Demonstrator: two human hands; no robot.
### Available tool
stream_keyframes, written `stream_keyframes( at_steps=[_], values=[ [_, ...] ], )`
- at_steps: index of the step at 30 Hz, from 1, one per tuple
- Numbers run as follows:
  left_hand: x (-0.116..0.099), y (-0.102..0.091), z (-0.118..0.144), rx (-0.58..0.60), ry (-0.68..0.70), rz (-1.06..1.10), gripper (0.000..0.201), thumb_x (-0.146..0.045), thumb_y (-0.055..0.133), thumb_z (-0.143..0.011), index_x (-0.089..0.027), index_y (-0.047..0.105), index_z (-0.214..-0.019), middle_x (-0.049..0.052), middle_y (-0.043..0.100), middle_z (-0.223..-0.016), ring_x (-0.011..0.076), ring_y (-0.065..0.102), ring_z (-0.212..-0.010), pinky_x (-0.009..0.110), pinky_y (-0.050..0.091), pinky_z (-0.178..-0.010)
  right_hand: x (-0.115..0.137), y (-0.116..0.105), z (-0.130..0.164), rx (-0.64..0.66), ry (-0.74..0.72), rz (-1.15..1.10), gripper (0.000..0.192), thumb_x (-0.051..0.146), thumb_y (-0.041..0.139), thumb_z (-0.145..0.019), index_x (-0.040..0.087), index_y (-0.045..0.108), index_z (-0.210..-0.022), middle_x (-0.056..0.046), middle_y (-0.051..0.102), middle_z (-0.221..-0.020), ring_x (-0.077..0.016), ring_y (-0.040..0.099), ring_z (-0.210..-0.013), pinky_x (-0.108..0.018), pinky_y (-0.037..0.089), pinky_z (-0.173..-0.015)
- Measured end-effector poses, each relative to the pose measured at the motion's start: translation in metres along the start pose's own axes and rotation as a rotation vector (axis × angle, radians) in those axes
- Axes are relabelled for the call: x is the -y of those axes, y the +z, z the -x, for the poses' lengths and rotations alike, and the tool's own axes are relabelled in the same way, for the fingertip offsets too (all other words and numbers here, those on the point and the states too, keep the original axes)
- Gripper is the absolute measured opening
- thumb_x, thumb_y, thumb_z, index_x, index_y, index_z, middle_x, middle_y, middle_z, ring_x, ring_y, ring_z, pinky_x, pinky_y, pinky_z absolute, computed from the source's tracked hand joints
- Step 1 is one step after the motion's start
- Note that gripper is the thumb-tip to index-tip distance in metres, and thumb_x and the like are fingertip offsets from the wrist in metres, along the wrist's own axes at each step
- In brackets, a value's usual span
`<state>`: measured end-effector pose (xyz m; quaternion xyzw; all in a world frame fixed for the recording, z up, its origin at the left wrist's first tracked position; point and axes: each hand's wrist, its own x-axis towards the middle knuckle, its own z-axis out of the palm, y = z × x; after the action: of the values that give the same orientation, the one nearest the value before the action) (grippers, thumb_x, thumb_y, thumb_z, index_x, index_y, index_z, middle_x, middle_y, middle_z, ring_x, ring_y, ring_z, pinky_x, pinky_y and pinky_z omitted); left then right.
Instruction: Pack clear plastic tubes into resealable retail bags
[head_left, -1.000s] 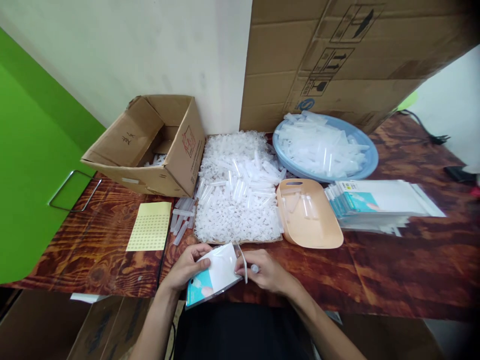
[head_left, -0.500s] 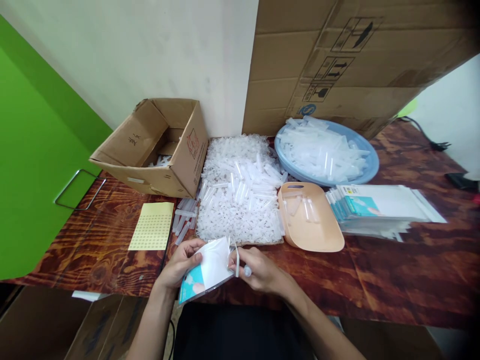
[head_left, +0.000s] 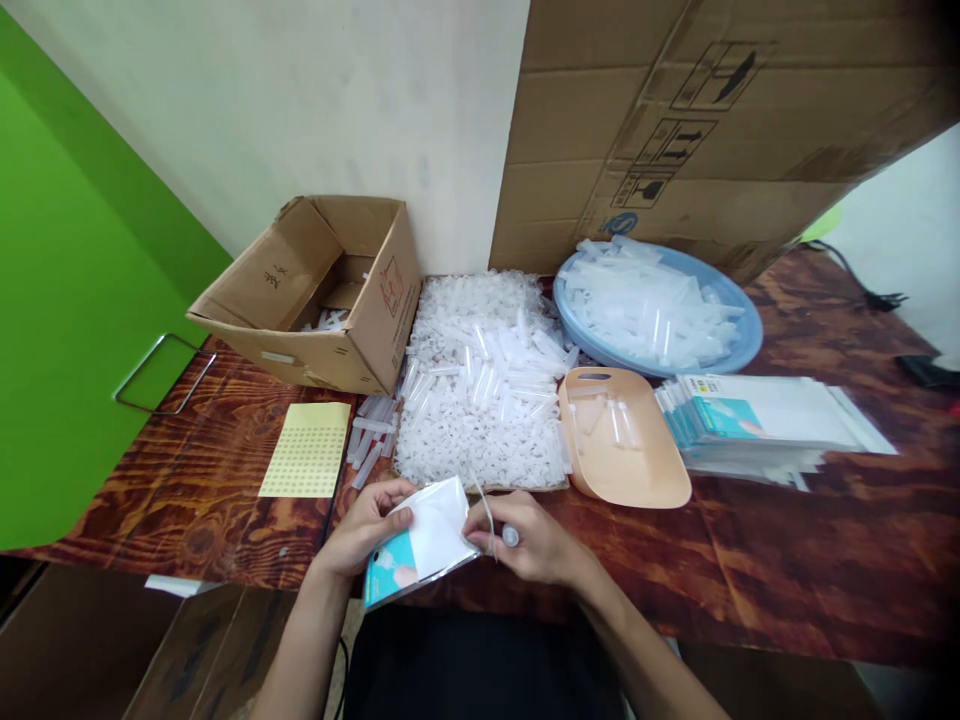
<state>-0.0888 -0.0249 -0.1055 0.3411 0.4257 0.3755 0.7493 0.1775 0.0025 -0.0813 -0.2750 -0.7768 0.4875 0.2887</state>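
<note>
My left hand point(head_left: 377, 530) is closed on a flat plastic bag point(head_left: 433, 530), thumb on top, just in front of the table edge. The bag is white with a teal printed corner. At the bag's right end, the fingers of my right hand point(head_left: 521, 535) pinch its opening, where a clear strip stands up. A small translucent plastic tube point(head_left: 511, 536) is tucked in that same hand, only its round end showing. Just beyond both hands lies a heap of small clear and white plastic parts point(head_left: 472, 440) on a cardboard tray.
Left are a cardboard box point(head_left: 315, 350) and a yellow label sheet point(head_left: 304, 450), with loose tubes point(head_left: 367, 445) beside it. Right are a peach tray point(head_left: 637, 475) holding a few tubes, a blue basin point(head_left: 750, 330) heaped with translucent pieces, and stacked printed bags point(head_left: 780, 410). A large carton stands behind.
My right hand has shifted slightly right, drawing the strip at the bag's opening outward. The bag has tilted a little in my left hand. The view has moved slightly.
</note>
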Motion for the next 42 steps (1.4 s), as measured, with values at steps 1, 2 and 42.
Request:
stream_keyframes(
  at_steps=[1,2,42],
  values=[
    [0.000,0.000,-0.001,-0.001,-0.001,0.004,0.041,-0.043,0.087,-0.072,-0.011,0.069,-0.091,0.004,0.067,-0.074,0.0093,0.055,-0.055,0.015,0.037,-0.048,-0.001,-0.001,-0.001,0.012,0.006,-0.017,0.008,0.021,0.062,-0.093,0.017,0.069,-0.092,-0.003,0.069,-0.074,-0.0140,0.061,-0.063,-0.023,0.045,-0.062],
    [0.001,0.000,-0.001,-0.002,-0.001,0.007,0.042,-0.043,0.087,-0.071,-0.011,0.069,-0.091,0.004,0.067,-0.074,0.0094,0.056,-0.055,0.015,0.038,-0.048,-0.002,-0.002,-0.001,0.023,0.012,-0.039,0.008,0.021,0.063,-0.092,0.017,0.070,-0.091,-0.003,0.070,-0.074,-0.0139,0.061,-0.062,-0.023,0.046,-0.062],
    [-0.001,0.006,-0.013,-0.040,-0.019,-0.058,0.049,-0.048,0.087,-0.069,-0.010,0.068,-0.093,0.005,0.069,-0.074,0.0113,0.057,-0.057,0.018,0.040,-0.050,0.001,-0.023,-0.001,0.119,0.109,-0.051,0.024,0.010,0.058,-0.082,0.018,0.067,-0.103,0.001,0.064,-0.077,-0.0122,0.055,-0.065,-0.022,0.042,-0.064]
  ],
)
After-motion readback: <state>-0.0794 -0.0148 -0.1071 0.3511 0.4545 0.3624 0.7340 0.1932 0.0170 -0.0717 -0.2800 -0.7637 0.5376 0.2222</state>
